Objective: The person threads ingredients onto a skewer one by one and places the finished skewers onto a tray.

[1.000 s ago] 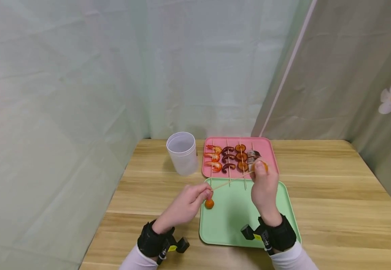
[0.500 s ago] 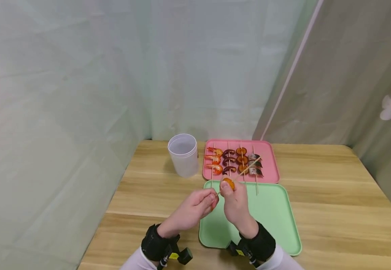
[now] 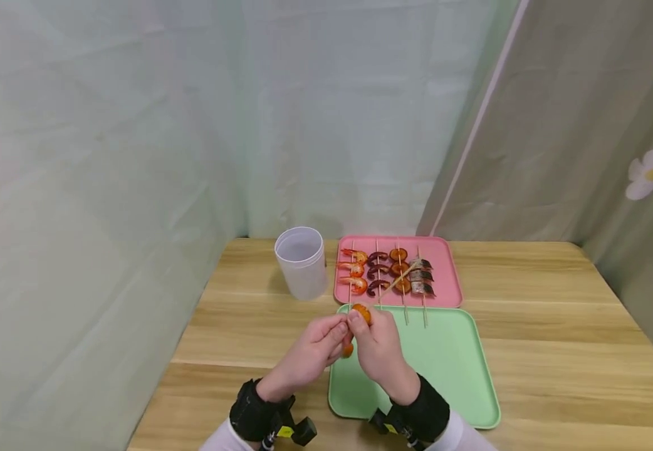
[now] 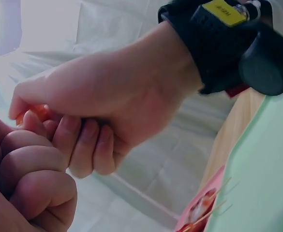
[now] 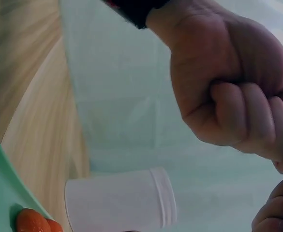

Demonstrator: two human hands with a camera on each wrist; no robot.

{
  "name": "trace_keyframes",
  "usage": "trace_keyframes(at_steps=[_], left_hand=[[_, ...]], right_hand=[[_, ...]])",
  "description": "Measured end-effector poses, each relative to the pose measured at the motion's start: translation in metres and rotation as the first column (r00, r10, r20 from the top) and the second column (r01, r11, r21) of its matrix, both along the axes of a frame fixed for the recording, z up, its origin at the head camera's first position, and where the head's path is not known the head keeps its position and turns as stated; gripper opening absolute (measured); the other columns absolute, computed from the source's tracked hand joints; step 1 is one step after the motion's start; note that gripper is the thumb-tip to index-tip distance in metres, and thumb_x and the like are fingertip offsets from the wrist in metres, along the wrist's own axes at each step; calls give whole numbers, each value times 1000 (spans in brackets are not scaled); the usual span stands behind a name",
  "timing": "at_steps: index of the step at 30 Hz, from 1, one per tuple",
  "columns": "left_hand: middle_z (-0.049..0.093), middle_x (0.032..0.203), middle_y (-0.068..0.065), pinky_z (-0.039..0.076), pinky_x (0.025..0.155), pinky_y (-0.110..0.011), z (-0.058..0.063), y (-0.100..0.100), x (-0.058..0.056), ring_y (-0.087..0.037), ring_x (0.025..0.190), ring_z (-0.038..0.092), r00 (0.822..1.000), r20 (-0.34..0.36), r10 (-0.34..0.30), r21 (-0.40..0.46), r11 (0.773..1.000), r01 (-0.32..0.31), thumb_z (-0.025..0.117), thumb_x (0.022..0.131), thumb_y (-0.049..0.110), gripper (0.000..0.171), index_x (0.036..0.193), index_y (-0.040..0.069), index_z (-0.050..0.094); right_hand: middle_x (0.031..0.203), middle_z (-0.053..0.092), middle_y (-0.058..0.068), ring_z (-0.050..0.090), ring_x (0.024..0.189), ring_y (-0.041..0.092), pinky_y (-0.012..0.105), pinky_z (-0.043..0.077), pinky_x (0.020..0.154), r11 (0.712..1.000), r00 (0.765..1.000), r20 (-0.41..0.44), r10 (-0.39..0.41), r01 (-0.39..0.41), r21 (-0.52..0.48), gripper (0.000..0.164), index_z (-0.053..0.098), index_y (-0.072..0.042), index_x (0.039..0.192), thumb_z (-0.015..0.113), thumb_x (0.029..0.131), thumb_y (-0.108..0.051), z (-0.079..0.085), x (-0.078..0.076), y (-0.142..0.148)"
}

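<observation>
My left hand (image 3: 311, 352) and right hand (image 3: 384, 352) meet above the left part of a green tray (image 3: 445, 369). Between thumb and fingers the right hand pinches a round orange food piece (image 3: 362, 312); this piece (image 4: 32, 113) also shows in the left wrist view. A thin wooden skewer (image 3: 391, 287) slants from there up and right over a pink tray (image 3: 449, 275). The left hand's fingers are curled around the skewer's near end, which is hidden. Below the hands, more orange pieces (image 5: 32, 221) lie at the green tray's edge.
Skewers of shrimp (image 3: 355, 285), dark curled pieces (image 3: 378, 272), round brown slices (image 3: 398, 270) and fish pieces (image 3: 422, 275) lie on the pink tray, their sticks reaching over the green one. A translucent white cup (image 3: 302, 269) stands left of it. Curtains hang behind the wooden table (image 3: 558, 332).
My right hand has moved left and down with the orange piece, along the skewer, until it meets my left hand. The left hand has stayed nearly in place.
</observation>
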State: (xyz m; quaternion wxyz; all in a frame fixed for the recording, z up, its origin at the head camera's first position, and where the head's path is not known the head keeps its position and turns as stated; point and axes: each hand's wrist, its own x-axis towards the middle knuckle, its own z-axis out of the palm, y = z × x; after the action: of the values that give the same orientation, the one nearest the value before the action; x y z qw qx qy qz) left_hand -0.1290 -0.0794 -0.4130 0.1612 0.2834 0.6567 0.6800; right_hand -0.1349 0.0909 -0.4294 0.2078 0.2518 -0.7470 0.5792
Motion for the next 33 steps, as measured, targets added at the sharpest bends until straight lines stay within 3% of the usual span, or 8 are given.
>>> trace_keyframes(at_steps=[9,16,19,23,25,27,30,33], left_hand=[[35,60,6,27,47,-23,1,2,0,-8,47,32,999,-38,37,-6,999,-37,37,118,12,35,100,-10,59],[32,60,-3,25,50,-28,9,-3,0,-12,50,31,968,-245,59,-11,998,-63,40,116,8,32,92,-3,57],[31,61,-3,23,50,-30,13,-10,-2,-13,51,29,969,-241,61,-14,998,-66,40,117,10,32,95,-5,58],[30,62,1,22,50,-29,18,-16,-7,-13,52,28,977,-160,142,11,990,-142,37,117,10,34,99,-11,56],[31,62,2,22,50,-28,19,-19,-9,-13,51,29,975,-119,187,19,982,-186,36,118,10,35,100,-13,54],[33,62,3,23,50,-26,19,-21,-10,-12,51,29,972,-105,211,6,977,-211,35,117,10,36,100,-14,54],[33,62,3,25,51,-26,19,-25,-12,-13,51,30,964,-130,233,-6,972,-235,35,118,10,36,101,-14,55],[33,62,3,25,52,-26,18,-29,-15,-14,52,30,944,-188,273,-9,960,-279,35,118,10,35,100,-10,57]], right_hand=[[64,38,-17,37,53,0,22,30,49,989,996,51,-79,72,125,45,57,-15,71,51,113,-30,8,5,3],[67,42,-16,41,55,0,22,32,48,987,1000,0,16,-16,162,44,62,-13,81,49,116,-36,18,8,11],[68,48,-15,46,57,1,24,36,51,970,995,53,80,-90,228,41,67,-13,93,46,116,-39,21,6,17],[73,61,-11,56,65,5,30,45,60,892,947,271,170,-265,367,35,67,-17,125,46,116,-43,18,-7,27],[81,68,-9,60,71,7,33,49,64,824,915,373,154,-327,463,35,64,-20,136,51,114,-44,9,-14,29],[91,72,-7,63,78,8,35,51,68,753,899,421,117,-357,553,36,66,-19,135,61,110,-44,-3,-19,27],[101,72,-3,65,87,12,36,52,72,671,912,403,76,-346,656,31,72,-16,129,73,104,-34,-20,-26,23],[102,72,-1,66,90,15,35,53,74,641,930,362,63,-315,699,23,76,-14,121,78,101,-25,-33,-28,19]])
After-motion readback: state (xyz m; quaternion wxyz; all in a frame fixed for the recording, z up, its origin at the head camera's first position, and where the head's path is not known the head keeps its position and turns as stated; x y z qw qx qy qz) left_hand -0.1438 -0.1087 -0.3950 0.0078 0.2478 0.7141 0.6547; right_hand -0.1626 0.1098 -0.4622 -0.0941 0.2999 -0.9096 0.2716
